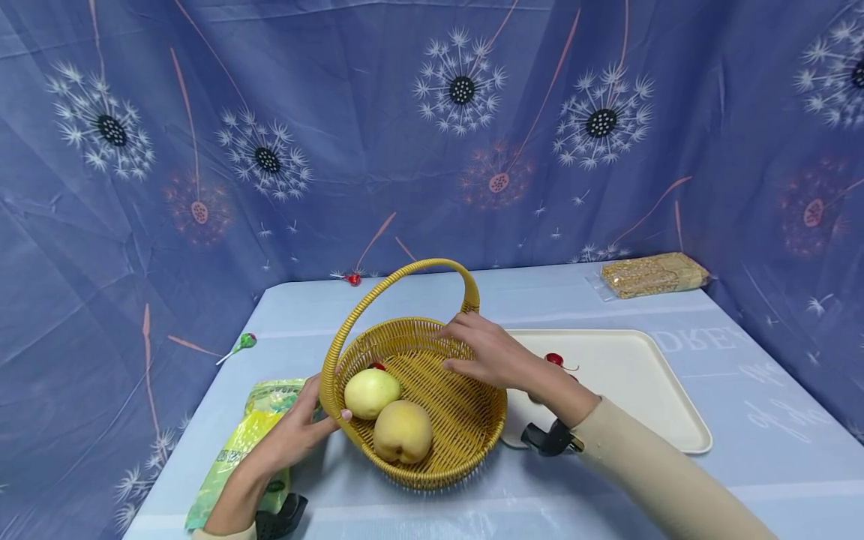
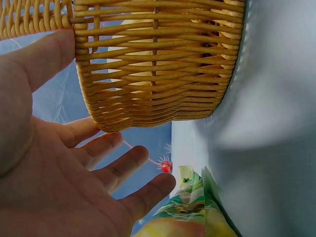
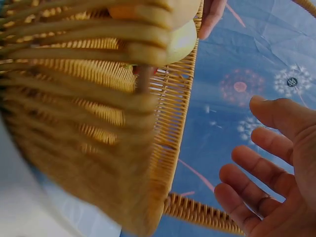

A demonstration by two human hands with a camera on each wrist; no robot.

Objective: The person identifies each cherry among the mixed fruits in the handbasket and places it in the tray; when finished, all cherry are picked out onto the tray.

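Note:
A yellow wicker basket (image 1: 448, 390) with an arched handle stands on the table, holding a yellow peach-like fruit (image 1: 402, 432), a pale green round fruit (image 1: 372, 394) and a small dark red fruit (image 1: 376, 366) partly hidden behind it. At the basket's left side, my left hand (image 1: 300, 427) rests its thumb on the rim near the handle; its other fingers spread loosely outside. In the right wrist view, my right hand (image 3: 276, 168) has its fingers apart, with nothing between them. From the head view, this hand (image 1: 493, 351) hovers over the basket's right rim.
Right of the basket lies a cream tray (image 1: 628, 390) with red cherries (image 1: 554, 358) on it. A green-yellow bag (image 1: 236, 450) lies to the left. Farther back are a green lollipop (image 1: 247, 340), a red lollipop (image 1: 353, 280) and a clear packet of tan food (image 1: 655, 274).

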